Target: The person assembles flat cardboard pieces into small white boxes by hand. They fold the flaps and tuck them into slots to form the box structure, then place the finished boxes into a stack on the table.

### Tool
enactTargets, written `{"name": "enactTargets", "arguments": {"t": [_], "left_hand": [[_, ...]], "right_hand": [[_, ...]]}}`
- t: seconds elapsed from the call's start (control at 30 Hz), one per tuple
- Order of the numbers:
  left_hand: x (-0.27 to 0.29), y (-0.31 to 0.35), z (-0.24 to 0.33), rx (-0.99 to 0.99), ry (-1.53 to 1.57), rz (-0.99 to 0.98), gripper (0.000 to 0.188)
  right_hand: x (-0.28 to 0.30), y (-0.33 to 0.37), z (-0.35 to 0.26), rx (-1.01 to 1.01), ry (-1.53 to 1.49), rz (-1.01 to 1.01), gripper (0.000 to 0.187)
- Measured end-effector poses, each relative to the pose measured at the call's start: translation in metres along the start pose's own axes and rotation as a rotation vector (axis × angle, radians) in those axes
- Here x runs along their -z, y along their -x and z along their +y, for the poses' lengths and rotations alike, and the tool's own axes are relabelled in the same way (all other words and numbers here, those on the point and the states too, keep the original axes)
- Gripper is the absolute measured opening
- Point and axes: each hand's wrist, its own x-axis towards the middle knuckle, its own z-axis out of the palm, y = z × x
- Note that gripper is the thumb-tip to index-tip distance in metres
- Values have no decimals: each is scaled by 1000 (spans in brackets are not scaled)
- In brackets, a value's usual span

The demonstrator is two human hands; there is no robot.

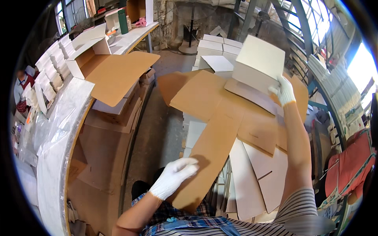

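Nearest, the left hand [175, 177], gloved in white, is at the near arm of an unfolded brown cardboard blank [220, 133]; whether it grips the cardboard or only rests on it cannot be told. The blank lies flat, its brown face up, stretching from the person's lap toward the far right. White flat sheets [252, 183] are stacked beneath and to its right. Farther right, the gloved right hand [284, 92] grasps the near right corner of a closed white box [258, 59], which is at the far end of the blank; what bears its weight is not clear.

Judged from these positions, the step in hand is steadying the blank at its near end and handling the box at its far end. The next move would call for a secure right-hand hold on the corner and a check that the blank's arms are unobstructed.

To the left, a part-folded brown box [118, 74] stands on a workbench [76, 102]. Farther off are more white boxes [216, 49], closely stacked.
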Motion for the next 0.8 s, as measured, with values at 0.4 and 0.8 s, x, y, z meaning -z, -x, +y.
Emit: {"name": "enactTargets", "arguments": {"t": [0.4, 0.8], "left_hand": [[35, 32, -64, 39, 57, 518, 23], [12, 28, -40, 0, -788, 155, 62]], "right_hand": [[-75, -117, 95, 44, 102, 311, 82], [20, 112, 76, -72, 652, -215, 40]]}}
